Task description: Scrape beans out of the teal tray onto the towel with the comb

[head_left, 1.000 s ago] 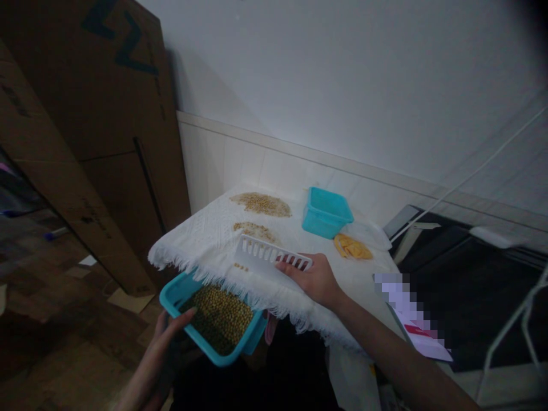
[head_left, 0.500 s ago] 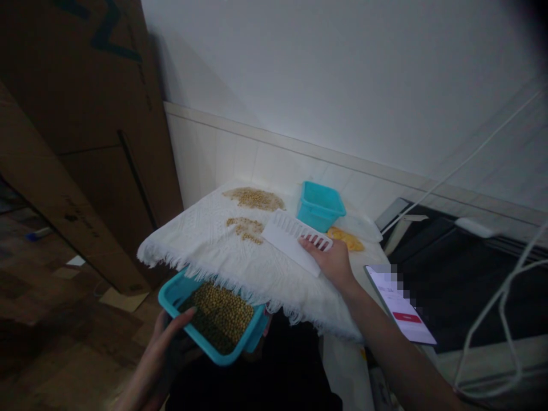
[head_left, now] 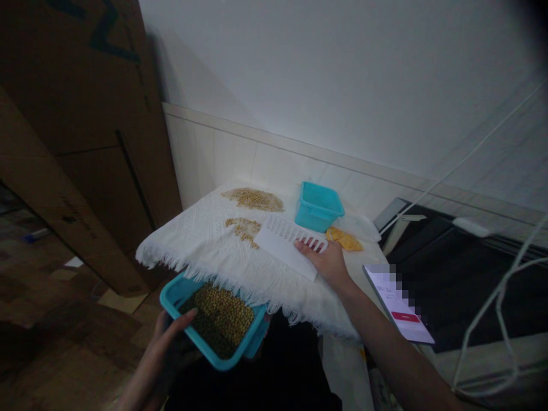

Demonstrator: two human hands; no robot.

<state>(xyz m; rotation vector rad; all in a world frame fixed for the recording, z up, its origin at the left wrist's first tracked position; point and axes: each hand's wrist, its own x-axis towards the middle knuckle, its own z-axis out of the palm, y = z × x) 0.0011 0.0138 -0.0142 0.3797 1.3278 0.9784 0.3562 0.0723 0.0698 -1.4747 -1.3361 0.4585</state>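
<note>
My left hand point(head_left: 173, 331) grips the near left rim of a blue plastic basket point(head_left: 216, 363), thumb over the edge. Soybeans point(head_left: 226, 311) and darker green beans lie inside; the basket sits just below the fringed edge of a white cloth point(head_left: 188, 234). In my right hand point(head_left: 327, 262) is a flat white plastic scraper point(head_left: 282, 254) with a row of slots, its lower edge against the cloth. Left of the scraper is a small scatter of soybeans point(head_left: 244, 228). Behind that lies a larger spread of beans point(head_left: 253, 198).
A blue tub point(head_left: 319, 214) stands at the back of the table, beside a yellow cloth point(head_left: 345, 240) and a clear lid point(head_left: 363, 225). A phone point(head_left: 400, 305) lies at the right near white cables point(head_left: 500, 302). Tall cardboard boxes point(head_left: 85, 142) stand at the left.
My right hand has drawn the scraper slightly toward me and left, and a few beans beside it have shifted nearer. My left hand still holds the basket, which has barely moved.
</note>
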